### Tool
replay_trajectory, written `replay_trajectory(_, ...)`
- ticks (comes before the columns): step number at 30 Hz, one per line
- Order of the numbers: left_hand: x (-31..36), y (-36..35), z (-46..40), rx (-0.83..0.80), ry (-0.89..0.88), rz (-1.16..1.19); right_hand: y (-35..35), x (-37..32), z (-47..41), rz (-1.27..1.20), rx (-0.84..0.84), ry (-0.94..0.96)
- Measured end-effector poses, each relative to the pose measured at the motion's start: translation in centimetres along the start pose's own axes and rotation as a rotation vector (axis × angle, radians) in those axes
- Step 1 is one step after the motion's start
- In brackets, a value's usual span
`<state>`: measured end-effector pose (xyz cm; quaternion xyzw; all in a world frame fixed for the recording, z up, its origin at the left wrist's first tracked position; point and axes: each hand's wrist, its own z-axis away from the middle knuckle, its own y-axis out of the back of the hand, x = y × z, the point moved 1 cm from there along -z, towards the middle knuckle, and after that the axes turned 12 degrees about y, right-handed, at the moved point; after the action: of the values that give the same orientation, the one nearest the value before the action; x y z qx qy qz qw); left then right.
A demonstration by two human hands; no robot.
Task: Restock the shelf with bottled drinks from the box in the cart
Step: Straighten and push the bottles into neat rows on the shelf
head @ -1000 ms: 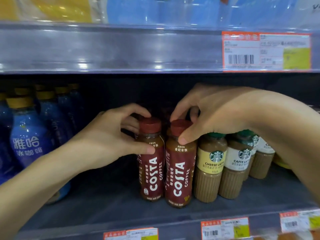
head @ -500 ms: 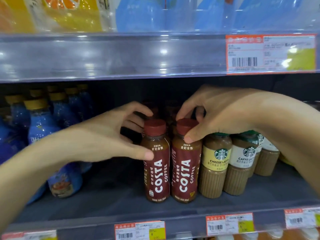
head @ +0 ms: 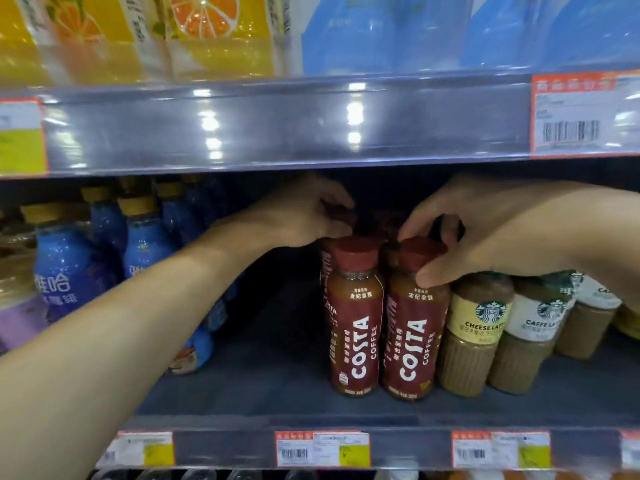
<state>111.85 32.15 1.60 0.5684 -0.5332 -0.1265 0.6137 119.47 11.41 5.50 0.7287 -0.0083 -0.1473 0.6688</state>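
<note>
Two brown Costa Coffee bottles with red caps stand side by side at the front of the middle shelf (head: 277, 379): the left bottle (head: 355, 317) and the right bottle (head: 414, 323). More red-capped Costa bottles stand behind them, mostly hidden. My left hand (head: 301, 216) reaches past the left front bottle, and its fingers curl on a cap in the row behind. My right hand (head: 485, 233) pinches the right front bottle, thumb on its shoulder and fingers over the cap.
Starbucks bottles, Cheese Latte (head: 478, 320) and Caffe Latte (head: 540, 327), press against the Costa row on the right. Blue bottles with gold caps (head: 69, 271) fill the left, with a bare gap between. The upper shelf edge (head: 277, 126) hangs low, with orange juice cartons (head: 207, 29) above.
My left hand left the neck of the left front bottle and moved up and deeper to the row behind. My right hand stays on the right front bottle.
</note>
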Motion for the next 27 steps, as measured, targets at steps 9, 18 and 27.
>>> replay_trajectory(9, 0.4, -0.5, 0.3, -0.021, -0.071, 0.120, 0.0, 0.1, 0.0, 0.007, 0.010, 0.000)
replay_trajectory(18, 0.6, -0.6, 2.3, -0.067, -0.090, 0.232, -0.2, 0.2, -0.1, -0.004, 0.003, -0.011)
replay_trajectory(27, 0.4, 0.6, 3.5, -0.165, -0.095, 0.197, -0.2, 0.3, 0.1, -0.008, 0.014, 0.008)
